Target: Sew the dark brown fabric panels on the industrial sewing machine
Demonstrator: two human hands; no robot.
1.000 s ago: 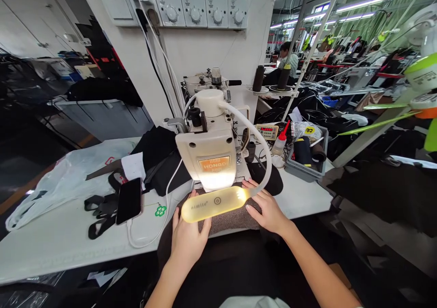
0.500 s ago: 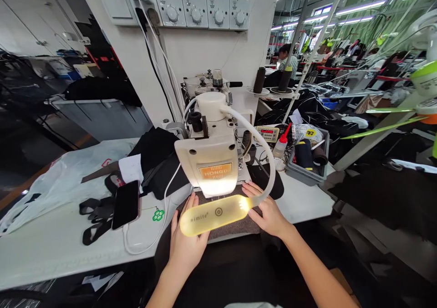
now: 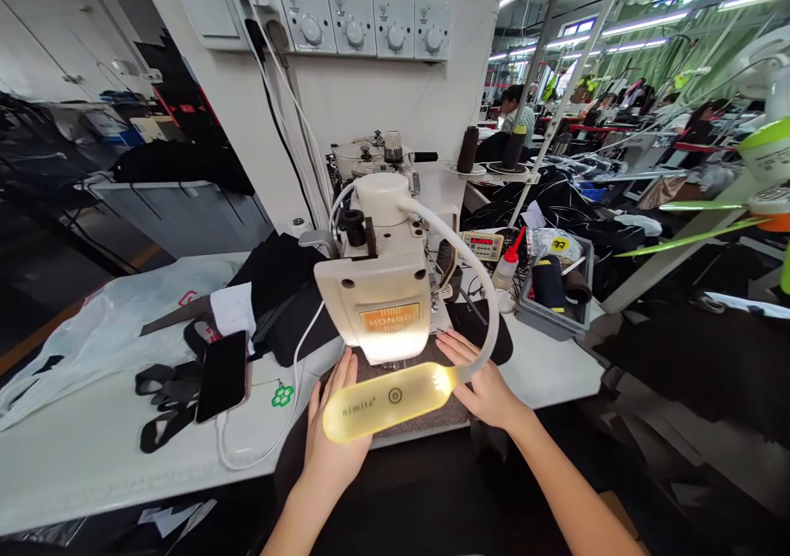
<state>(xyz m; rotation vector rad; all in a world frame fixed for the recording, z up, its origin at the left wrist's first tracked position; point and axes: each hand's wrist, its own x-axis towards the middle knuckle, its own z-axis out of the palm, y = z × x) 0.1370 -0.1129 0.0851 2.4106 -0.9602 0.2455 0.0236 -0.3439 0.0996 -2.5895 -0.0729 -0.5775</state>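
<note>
In the head view, a white sewing machine (image 3: pixel 339 293) stands on a pale tabletop (image 3: pixel 123 470). Brown-grey fabric (image 3: pixel 429 421) lies below and in front of the sewing machine's head, its near edge facing the person. The left hand (image 3: pixel 336 461) rests on this fabric, in front of the sewing machine and toward its left; its fingers point forward, laid out rather than curled, though a glowing yellow lamp (image 3: pixel 388 404) hides part of them. The right hand (image 3: pixel 490 396) touches the fabric at the front right of the sewing machine, its fingers stretched out and slightly spread, the thumb partly behind the lamp. Neither hand shows a pinch. The lamp hangs on a curved white neck from the top of the sewing machine, between the hands.

Left of the sewing machine lie black cloth (image 3: pixel 290 293), a phone (image 3: pixel 222 375) with a white cable (image 3: pixel 243 467), a green flower charm (image 3: pixel 282 396), dark straps (image 3: pixel 159 428) and, farthest off, a white plastic bag (image 3: pixel 123 326). Right of the sewing machine are a small panel (image 3: pixel 483 247) with red digits, a red-tipped bottle (image 3: pixel 504 275) and a grey bin (image 3: pixel 552 324) holding thread spools. Behind it, to the right, stand two dark thread cones (image 3: pixel 467 151).
</note>
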